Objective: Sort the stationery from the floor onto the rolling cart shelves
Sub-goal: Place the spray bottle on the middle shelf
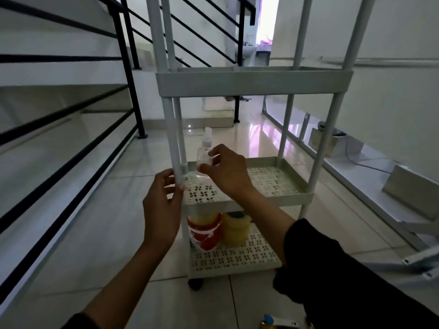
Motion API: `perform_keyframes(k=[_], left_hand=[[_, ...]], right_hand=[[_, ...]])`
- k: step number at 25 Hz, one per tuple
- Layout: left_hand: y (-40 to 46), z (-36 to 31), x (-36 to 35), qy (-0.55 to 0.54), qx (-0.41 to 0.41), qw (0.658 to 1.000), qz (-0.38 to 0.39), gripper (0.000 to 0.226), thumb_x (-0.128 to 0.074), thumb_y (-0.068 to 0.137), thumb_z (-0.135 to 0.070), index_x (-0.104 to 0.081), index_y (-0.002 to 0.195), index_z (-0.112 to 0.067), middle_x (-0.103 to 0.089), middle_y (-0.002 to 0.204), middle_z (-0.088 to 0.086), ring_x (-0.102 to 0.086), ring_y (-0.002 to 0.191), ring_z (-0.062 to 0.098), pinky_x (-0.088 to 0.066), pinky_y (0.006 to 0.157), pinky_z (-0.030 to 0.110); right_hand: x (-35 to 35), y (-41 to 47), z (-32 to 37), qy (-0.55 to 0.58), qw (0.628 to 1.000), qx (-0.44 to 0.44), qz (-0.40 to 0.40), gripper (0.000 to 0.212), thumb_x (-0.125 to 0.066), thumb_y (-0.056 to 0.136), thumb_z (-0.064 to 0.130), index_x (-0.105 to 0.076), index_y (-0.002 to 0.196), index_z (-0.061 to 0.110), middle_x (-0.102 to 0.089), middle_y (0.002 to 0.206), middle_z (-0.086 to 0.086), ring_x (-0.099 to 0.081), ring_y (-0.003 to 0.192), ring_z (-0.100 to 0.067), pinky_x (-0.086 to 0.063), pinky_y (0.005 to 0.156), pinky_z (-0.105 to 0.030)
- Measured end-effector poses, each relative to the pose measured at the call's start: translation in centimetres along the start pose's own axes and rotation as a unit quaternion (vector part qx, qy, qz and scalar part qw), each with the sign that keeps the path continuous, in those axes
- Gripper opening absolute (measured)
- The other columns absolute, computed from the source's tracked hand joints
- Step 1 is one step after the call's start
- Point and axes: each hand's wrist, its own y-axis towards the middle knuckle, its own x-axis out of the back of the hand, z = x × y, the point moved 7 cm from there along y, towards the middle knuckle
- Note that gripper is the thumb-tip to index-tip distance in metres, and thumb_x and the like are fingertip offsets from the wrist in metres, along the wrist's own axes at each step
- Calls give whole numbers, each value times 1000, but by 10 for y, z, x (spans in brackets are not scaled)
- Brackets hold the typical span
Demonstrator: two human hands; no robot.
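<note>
- I have my right hand (pixel 225 172) pinching a small clear spray bottle (pixel 204 153) between thumb and fingertips, holding it upright over the near-left corner of the cart's middle shelf (pixel 273 184). The bottle's base looks just at the perforated surface, though I cannot tell whether it has touched down.
- My left hand (pixel 164 205) is curled around the front-left post (pixel 174 148) of the rolling cart (pixel 254 81), thumb and fingers wrapped about the tube just above the middle shelf. I judge this is to steady the cart, since it stands on casters and a wheel (pixel 196 283) shows under the bottom shelf.
- The bottom shelf (pixel 237 260) already carries 2 things side by side at its left: a red-and-white container (pixel 204 236) and a yellow roll (pixel 235 231) that looks like tape. Putting the bottle 1 level up keeps it apart from those.
- The top shelf shows only its front rim from here; what lies in it is hidden.
- At the bottom edge of the view, on the tiled floor (pixel 118 233), I see a bit of blue and yellow from more items (pixel 273 322) not yet picked up, so I reckon the sorting is partway through.
- The bottle is light and narrow, so it could tip on the perforated shelf if released off-vertical; I would let go only once it sits flat.
- A black stair railing (pixel 126 67) runs along the left, well apart from the cart.
</note>
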Motion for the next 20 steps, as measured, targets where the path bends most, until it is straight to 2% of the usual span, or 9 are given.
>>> perform_keyframes(k=[3, 7, 11, 14, 18, 20], left_hand=[[4, 4, 3, 4, -18, 1000, 16, 29, -56, 93, -12, -54, 120, -18, -60, 105, -12, -55, 86, -20, -45, 62, 1], [10, 8, 4, 9, -34, 999, 40, 27, -58, 92, -18, -54, 119, -23, -61, 103, -16, -57, 93, -13, -50, 67, 7], [14, 10, 4, 24, -48, 997, 54, 29, -58, 91, -21, -53, 120, -21, -60, 105, -14, -57, 93, -13, -52, 72, 10], [15, 11, 5, 27, -50, 997, 60, 29, -58, 91, -21, -53, 119, -20, -60, 104, -13, -58, 92, -11, -53, 74, 10], [15, 10, 5, 29, -63, 995, 68, 25, -59, 90, -21, -51, 115, -24, -58, 101, -19, -56, 92, -16, -50, 71, 6], [15, 10, 5, 31, -61, 995, 68, 25, -59, 90, -21, -50, 114, -25, -58, 101, -19, -56, 92, -15, -50, 71, 6]], right_hand=[[-34, 30, -13, -51, 998, -18, 30, 45, -74, 78, 30, -59, 115, 9, -66, 108, -8, -63, 94, -20, -49, 75, -28], [-66, 54, -34, -101, 993, -44, 39, 45, -75, 77, 29, -60, 113, 8, -64, 109, -11, -62, 95, -25, -55, 81, -39], [-85, 69, -43, -102, 993, -51, 40, 43, -77, 76, 28, -62, 110, 6, -66, 107, -11, -62, 95, -24, -52, 76, -31], [-93, 76, -42, -96, 994, -40, 38, 41, -76, 76, 27, -64, 111, 8, -66, 108, -10, -63, 96, -24, -53, 81, -34], [-97, 75, -43, -75, 996, -36, 8, 39, -74, 78, 23, -62, 112, 8, -66, 107, -11, -64, 94, -25, -54, 84, -39], [-97, 73, -42, -66, 997, -37, 2, 37, -72, 81, 19, -61, 114, 7, -66, 108, -12, -64, 94, -25, -54, 84, -38]])
